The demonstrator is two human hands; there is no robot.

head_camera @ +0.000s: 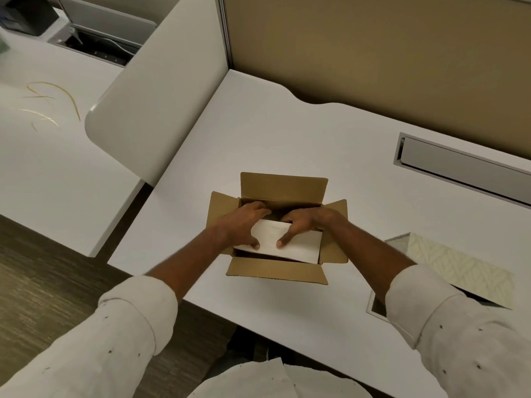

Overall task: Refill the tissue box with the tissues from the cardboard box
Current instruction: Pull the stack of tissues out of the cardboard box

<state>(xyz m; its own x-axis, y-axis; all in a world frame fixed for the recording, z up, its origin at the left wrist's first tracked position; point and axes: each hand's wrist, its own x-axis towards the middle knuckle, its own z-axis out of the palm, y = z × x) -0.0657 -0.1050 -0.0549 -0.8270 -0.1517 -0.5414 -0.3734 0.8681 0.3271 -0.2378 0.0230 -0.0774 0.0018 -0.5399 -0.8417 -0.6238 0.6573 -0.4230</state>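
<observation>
An open brown cardboard box [283, 187] stands on the white desk [287, 133], its four flaps folded outward. Inside it lies a white stack of tissues [298, 245]. Both hands reach into the box. My left hand [244, 222] grips the stack's left end, thumb on top and fingers curled over the far edge. My right hand [301, 222] holds it near the middle in the same way. The pale patterned tissue box [457, 268] lies at the right, partly hidden behind my right forearm, its dark open end toward me.
A grey cable tray slot [459, 162] is set into the desk at the back right. A tan partition wall [373, 47] runs behind the desk, and a white divider panel [161, 90] stands at the left. A neighbouring desk [43, 156] lies further left.
</observation>
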